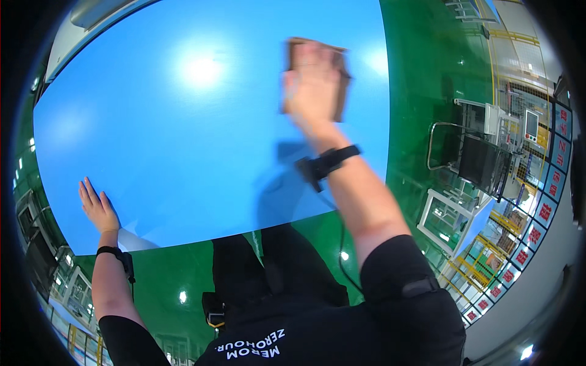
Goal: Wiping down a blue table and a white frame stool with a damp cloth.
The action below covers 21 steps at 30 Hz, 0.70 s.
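One left hand (99,210) lies open and flat near the near-left corner of the glossy blue worktop (201,152). The right hand (312,79), blurred, covers a brown piece (343,85) toward the worktop's far right; whether its fingers grip I cannot tell. Black bands circle both wrists. Around the worktop spreads shiny green floor (415,165), with a white frame (455,247) at right.
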### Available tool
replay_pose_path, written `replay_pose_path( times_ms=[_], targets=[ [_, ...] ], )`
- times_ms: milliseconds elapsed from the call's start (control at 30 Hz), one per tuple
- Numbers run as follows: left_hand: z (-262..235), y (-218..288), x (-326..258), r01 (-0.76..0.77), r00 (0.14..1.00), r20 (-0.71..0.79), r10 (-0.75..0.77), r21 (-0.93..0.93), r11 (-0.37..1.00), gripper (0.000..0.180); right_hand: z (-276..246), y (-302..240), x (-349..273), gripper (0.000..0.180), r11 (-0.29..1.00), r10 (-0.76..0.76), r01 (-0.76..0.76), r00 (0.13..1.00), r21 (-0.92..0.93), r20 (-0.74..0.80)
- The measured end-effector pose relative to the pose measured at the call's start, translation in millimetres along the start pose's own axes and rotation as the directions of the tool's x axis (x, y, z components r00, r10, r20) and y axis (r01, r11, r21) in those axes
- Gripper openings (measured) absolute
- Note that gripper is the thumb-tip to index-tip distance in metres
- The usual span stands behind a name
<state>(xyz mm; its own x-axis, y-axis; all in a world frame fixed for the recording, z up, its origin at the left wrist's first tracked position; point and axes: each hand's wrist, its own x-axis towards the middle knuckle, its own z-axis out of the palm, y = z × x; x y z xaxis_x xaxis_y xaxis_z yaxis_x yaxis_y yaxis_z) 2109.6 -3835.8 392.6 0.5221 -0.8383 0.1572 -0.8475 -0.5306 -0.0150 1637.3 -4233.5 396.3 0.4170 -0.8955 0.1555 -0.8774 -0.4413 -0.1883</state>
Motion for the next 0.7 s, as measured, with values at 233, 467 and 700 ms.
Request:
replay_pose_path(
  times_ms=[233,467,700],
  targets=[
    [3.3,-7.4,-2.8,0.018,1.0,0.019,-0.018,-0.033,0.999,0.062,-17.1,-177.5,-164.7,0.067,0.657,-0.712,0.574,0.686,0.489,0.151],
    [-4.3,9.2,-0.5,0.05,0.998,0.045,-0.053,0.056,0.997,0.062,-49.1,77.9,-69.0,0.064,0.99,-0.08,0.093,0.99,-0.107,0.114],
    [-5.4,20.1,0.2,0.045,0.999,0.026,-0.045,-0.002,0.999,0.062,-0.4,76.2,95.2,0.069,0.973,0.183,-0.181,0.983,-0.143,0.001]
  ],
)
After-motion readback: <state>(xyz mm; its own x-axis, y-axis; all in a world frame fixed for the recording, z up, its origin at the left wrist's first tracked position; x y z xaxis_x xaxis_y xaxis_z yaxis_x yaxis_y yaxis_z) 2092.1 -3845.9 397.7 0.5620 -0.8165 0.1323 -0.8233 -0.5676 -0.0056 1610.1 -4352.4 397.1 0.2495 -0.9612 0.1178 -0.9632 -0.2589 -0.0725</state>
